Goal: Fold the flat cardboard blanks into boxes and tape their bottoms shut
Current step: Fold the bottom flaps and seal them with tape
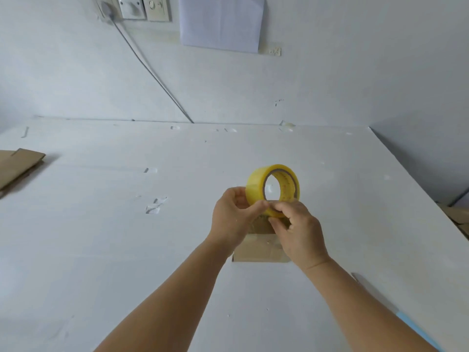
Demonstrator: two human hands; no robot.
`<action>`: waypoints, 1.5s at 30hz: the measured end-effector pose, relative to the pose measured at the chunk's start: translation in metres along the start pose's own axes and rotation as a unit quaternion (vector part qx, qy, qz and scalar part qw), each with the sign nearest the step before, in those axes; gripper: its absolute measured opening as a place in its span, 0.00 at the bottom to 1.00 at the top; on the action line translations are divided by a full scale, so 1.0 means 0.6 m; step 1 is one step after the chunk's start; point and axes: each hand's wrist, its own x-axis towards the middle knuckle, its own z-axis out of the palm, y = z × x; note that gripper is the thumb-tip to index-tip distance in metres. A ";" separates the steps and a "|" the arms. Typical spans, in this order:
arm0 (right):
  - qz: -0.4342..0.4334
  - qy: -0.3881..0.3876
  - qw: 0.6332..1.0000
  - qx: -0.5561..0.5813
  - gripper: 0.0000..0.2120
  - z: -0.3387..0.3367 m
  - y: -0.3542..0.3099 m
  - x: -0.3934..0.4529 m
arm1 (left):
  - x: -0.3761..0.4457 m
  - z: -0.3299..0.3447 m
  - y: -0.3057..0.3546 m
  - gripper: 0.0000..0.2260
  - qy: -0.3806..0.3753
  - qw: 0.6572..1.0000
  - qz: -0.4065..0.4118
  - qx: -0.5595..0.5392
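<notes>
Both forearms reach over the white table [101, 224], where the left hand [232, 217] grips the yellow tape roll [272, 189] and the right hand [299, 229] pinches its tape end above the small cardboard box [258, 252], flat blanks [17, 166] lying far left near the white wall [330, 72].

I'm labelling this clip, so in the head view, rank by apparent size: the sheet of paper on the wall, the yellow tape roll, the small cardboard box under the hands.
1. Sheet of paper, clearly largest.
2. Yellow tape roll and small cardboard box: similar; hands hide much of the box, so unranked.
</notes>
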 end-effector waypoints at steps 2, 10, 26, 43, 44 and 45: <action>-0.027 0.013 0.999 0.029 0.16 -0.005 -0.001 0.005 | 0.001 0.002 0.003 0.22 0.010 1.000 -0.012 -0.015; 0.228 0.001 0.957 0.181 0.27 -0.010 0.006 0.029 | 0.007 -0.019 -0.003 0.19 -0.053 0.997 -0.011 -0.054; 0.179 0.036 0.958 0.223 0.14 0.001 0.013 0.045 | 0.025 -0.043 0.003 0.08 -0.070 0.993 -0.069 -0.069; 0.106 0.008 0.977 0.186 0.16 -0.001 0.019 0.038 | 0.033 -0.071 0.025 0.08 -0.029 0.974 -0.167 -0.147; 0.122 -0.011 0.973 0.195 0.17 -0.003 0.020 0.039 | 0.030 -0.073 0.022 0.08 -0.041 0.974 -0.168 -0.148; 0.138 -0.037 0.969 0.200 0.19 -0.004 0.023 0.038 | 0.028 -0.073 0.018 0.09 -0.050 0.974 -0.166 -0.142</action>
